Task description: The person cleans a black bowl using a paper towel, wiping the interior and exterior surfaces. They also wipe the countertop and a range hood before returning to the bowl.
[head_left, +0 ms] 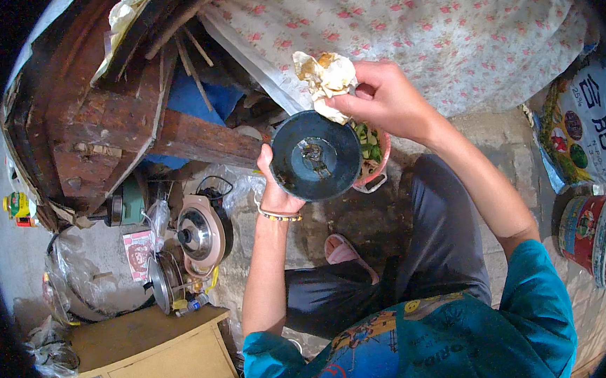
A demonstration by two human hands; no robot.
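Observation:
A dark round bowl point(294, 174) with wet-looking residue at its centre rests in my left hand point(280, 190), thumb over the near rim and fingers out of sight beneath it. Between the thumb and fingers of my right hand point(389, 101) is a crumpled, brown-stained paper tissue point(334, 76). Its lower end hangs at the bowl's far rim; whether it touches there I cannot tell. Partly behind the bowl stands a pink basket point(386, 149) holding green vegetables point(368, 142).
A pink electric cooker point(200, 230) with a lid sits at left, near a yellow cabinet point(172, 351). Worn wooden framework point(194, 136) fills the upper left. Floral cloth point(402, 19) hangs ahead. To the right are a printed sack point(583, 122) and a red bucket point(583, 232).

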